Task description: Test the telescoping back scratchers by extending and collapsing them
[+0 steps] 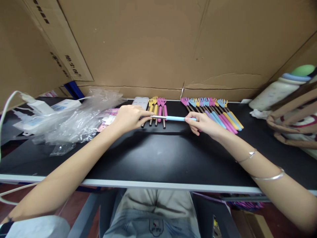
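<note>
Pale clothing (153,206) shows below the black desk (158,165) while both hands (128,117) pinch a blue-handled metal rod (175,118) near its ends.

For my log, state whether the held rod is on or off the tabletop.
Off: left hand and right hand hold the blue-handled rod above its shadow.

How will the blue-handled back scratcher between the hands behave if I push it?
The blue-handled back scratcher is probably stiff: it runs straight between the left hand and right hand. Its slim build suggests it's light. Smooth and seemingly round, it might roll if laid down.
</note>
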Action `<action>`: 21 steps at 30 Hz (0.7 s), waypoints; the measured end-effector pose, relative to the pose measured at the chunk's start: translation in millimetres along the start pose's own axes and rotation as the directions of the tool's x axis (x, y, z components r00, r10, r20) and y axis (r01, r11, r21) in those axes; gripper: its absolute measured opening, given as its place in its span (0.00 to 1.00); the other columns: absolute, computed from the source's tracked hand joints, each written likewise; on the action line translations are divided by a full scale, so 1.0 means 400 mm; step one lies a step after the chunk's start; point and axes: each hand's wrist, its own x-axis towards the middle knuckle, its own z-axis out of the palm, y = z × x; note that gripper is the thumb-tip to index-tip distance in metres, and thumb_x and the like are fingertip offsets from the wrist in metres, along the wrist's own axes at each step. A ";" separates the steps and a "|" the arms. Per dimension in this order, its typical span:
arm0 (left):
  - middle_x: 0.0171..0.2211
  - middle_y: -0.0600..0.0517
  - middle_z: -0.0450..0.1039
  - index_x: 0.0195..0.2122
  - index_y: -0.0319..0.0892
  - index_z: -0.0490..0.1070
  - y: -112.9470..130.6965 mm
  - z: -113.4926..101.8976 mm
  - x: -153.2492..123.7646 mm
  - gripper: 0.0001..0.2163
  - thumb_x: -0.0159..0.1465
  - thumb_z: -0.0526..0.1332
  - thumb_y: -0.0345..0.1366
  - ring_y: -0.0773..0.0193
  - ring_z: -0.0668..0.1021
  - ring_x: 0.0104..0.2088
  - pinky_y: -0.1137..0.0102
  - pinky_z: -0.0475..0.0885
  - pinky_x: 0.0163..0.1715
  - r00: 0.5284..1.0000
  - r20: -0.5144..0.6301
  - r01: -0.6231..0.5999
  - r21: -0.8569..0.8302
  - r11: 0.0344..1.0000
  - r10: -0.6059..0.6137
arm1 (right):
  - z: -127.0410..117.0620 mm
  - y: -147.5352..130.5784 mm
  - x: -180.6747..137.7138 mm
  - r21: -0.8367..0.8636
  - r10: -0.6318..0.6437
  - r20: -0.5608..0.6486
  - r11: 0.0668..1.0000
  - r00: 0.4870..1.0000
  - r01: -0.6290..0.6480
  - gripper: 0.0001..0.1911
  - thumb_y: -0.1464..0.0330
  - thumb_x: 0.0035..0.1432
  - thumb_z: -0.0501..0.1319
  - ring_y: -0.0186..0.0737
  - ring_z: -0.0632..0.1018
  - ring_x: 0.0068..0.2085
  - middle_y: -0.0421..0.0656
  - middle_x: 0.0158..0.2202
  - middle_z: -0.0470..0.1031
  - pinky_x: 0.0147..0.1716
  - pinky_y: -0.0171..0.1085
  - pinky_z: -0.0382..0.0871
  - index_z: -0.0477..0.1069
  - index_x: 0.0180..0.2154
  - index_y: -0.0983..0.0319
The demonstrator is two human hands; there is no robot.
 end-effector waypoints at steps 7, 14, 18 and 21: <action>0.34 0.53 0.78 0.44 0.53 0.77 0.013 -0.005 0.002 0.13 0.65 0.55 0.44 0.61 0.77 0.35 0.72 0.60 0.25 0.999 0.054 0.006 -0.047 0.999 -0.003 | 0.002 -0.002 0.001 -0.153 -0.041 -0.026 0.988 0.999 0.036 0.18 0.52 0.58 0.56 0.30 0.68 0.20 0.36 0.18 0.65 0.25 0.32 0.61 0.62 0.30 0.61; 0.32 0.53 0.78 0.42 0.51 0.78 0.017 0.000 0.002 0.12 0.65 0.55 0.42 0.62 0.77 0.33 0.72 0.60 0.23 1.000 0.014 -0.023 -0.047 0.999 0.024 | 0.005 -0.008 -0.004 -0.307 -0.098 -0.043 0.948 0.994 0.080 0.20 0.52 0.61 0.50 0.31 0.67 0.20 0.37 0.18 0.65 0.26 0.33 0.60 0.65 0.29 0.62; 0.32 0.53 0.78 0.42 0.51 0.78 0.025 -0.003 0.002 0.12 0.66 0.55 0.42 0.62 0.76 0.33 0.71 0.60 0.24 0.998 -0.035 -0.059 -0.043 0.997 0.058 | -0.002 -0.016 -0.008 -0.251 -0.064 0.003 0.966 0.998 0.063 0.24 0.49 0.61 0.49 0.30 0.65 0.19 0.36 0.16 0.60 0.25 0.33 0.58 0.63 0.27 0.62; 0.28 0.53 0.77 0.42 0.50 0.78 0.031 -0.007 0.003 0.13 0.67 0.53 0.42 0.62 0.75 0.31 0.71 0.59 0.23 0.992 -0.067 -0.105 -0.010 0.994 0.104 | -0.006 -0.023 -0.011 -0.133 -0.038 0.070 0.990 0.997 0.048 0.26 0.46 0.59 0.49 0.29 0.62 0.18 0.35 0.16 0.56 0.23 0.33 0.57 0.60 0.24 0.61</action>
